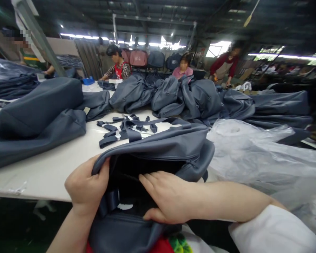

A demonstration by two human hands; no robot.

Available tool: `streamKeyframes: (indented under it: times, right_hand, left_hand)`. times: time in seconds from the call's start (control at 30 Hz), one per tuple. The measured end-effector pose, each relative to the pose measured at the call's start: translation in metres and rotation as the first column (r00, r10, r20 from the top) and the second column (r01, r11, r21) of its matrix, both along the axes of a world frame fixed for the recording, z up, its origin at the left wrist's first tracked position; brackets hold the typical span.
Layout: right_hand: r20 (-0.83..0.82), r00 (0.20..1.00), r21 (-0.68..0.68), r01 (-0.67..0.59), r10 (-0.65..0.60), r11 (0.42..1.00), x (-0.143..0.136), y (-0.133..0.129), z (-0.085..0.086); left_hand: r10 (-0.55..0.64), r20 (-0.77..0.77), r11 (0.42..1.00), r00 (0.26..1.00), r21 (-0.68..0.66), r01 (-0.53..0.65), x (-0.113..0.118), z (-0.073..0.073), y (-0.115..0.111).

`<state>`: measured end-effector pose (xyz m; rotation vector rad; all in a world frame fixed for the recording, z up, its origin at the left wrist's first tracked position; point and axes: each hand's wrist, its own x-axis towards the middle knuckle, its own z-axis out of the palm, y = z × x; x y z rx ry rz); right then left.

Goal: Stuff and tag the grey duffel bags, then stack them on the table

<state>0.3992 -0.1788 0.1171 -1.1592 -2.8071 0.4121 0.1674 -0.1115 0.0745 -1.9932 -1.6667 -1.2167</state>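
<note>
Blue-grey bag (158, 147) gaping at the table edge

Observed: the bag lies at the near edge of the white table (50, 161), its mouth toward the person. Left hand (86, 182) pinches the rim between thumb and fingers. Right hand (171, 198) is spread at the opening, thumb apart near the lower edge; whether the fingertips grip anything cannot be told. Buckled straps (117, 137) lie just beyond; clear plastic sheeting (242, 154) lies to the right.
</note>
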Motion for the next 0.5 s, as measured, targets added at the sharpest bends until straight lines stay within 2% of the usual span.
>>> streamKeyframes:
  times: [0.07, 0.13, 0.2, 0.23, 0.27, 0.33, 0.4, 0.43, 0.5]
  right_hand:
    - [-0.062, 0.997, 0.080, 0.044, -0.039, 0.996, 0.020, 0.002, 0.009]
    - [-0.202, 0.966, 0.218, 0.203, -0.159, 0.955, 0.051, 0.011, 0.018]
    - [-0.384, 0.870, 0.334, 0.443, -0.309, 0.832, 0.087, 0.027, 0.020]
    - [-0.456, 0.813, 0.349, 0.538, -0.362, 0.767, 0.105, 0.037, 0.019]
    - [-0.501, 0.770, 0.338, 0.594, -0.394, 0.731, 0.120, 0.047, 0.015]
    - [-0.538, 0.739, 0.294, 0.615, -0.405, 0.732, 0.142, 0.065, 0.005]
    - [-0.555, 0.742, 0.280, 0.591, -0.375, 0.756, 0.150, 0.076, -0.003]
    - [-0.560, 0.745, 0.288, 0.584, -0.361, 0.759, 0.150, 0.078, -0.006]
    - [-0.566, 0.747, 0.311, 0.586, -0.349, 0.748, 0.146, 0.077, -0.009]
  left_hand:
    - [0.004, -0.073, 0.998, 0.997, -0.059, -0.008, -0.005, -0.001, 0.010]
    - [-0.004, -0.155, 0.991, 0.988, -0.136, -0.017, -0.009, 0.004, 0.020]
    - [-0.028, -0.184, 0.992, 0.983, -0.122, 0.005, -0.005, 0.018, 0.027]
    - [-0.061, -0.179, 0.996, 0.982, -0.075, 0.048, 0.001, 0.028, 0.029]
    - [-0.116, -0.175, 0.993, 0.978, -0.017, 0.115, 0.010, 0.039, 0.030]
    - [-0.300, -0.204, 0.948, 0.932, 0.043, 0.314, 0.037, 0.063, 0.030]
    - [-0.481, -0.268, 0.870, 0.835, -0.025, 0.493, 0.072, 0.083, 0.033]
    - [-0.534, -0.294, 0.840, 0.792, -0.078, 0.537, 0.091, 0.090, 0.036]
    - [-0.577, -0.339, 0.816, 0.743, -0.194, 0.545, 0.128, 0.101, 0.047]
